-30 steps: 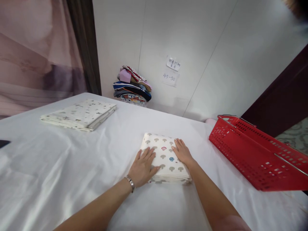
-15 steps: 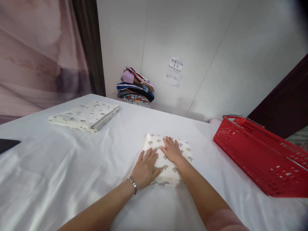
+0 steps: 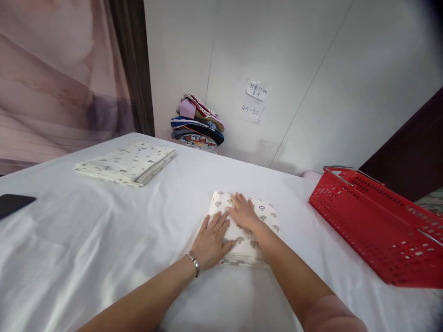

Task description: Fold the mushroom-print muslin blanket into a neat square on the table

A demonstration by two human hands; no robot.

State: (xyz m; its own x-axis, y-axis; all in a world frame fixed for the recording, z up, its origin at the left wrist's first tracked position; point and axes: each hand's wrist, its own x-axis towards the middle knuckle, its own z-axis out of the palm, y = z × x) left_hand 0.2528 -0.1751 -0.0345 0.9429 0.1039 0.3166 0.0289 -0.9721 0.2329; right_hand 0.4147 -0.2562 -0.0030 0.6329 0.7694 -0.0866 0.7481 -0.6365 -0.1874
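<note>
A folded white cloth (image 3: pixel 268 220) with a grey-beige mushroom print lies on the white-covered table in front of me. My left hand (image 3: pixel 212 240) rests flat on its left side, fingers spread, with a silver bracelet at the wrist. Flat on the upper middle of the same cloth is my right hand (image 3: pixel 243 212), its fingers stretched out. A small purple mark shows near the cloth's far right corner. Part of the cloth is hidden under both hands and the right forearm.
Another folded cloth (image 3: pixel 126 161) with small dark prints lies at the far left. A dark flat object (image 3: pixel 14 204) is at the left edge. To the right stands a red perforated basket (image 3: pixel 374 226). Behind the table is a stack of fabrics (image 3: pixel 197 122) by the wall.
My right hand has slid a little to the left across the cloth, uncovering the purple mark. My left hand stays in place on the cloth. The view has shifted slightly.
</note>
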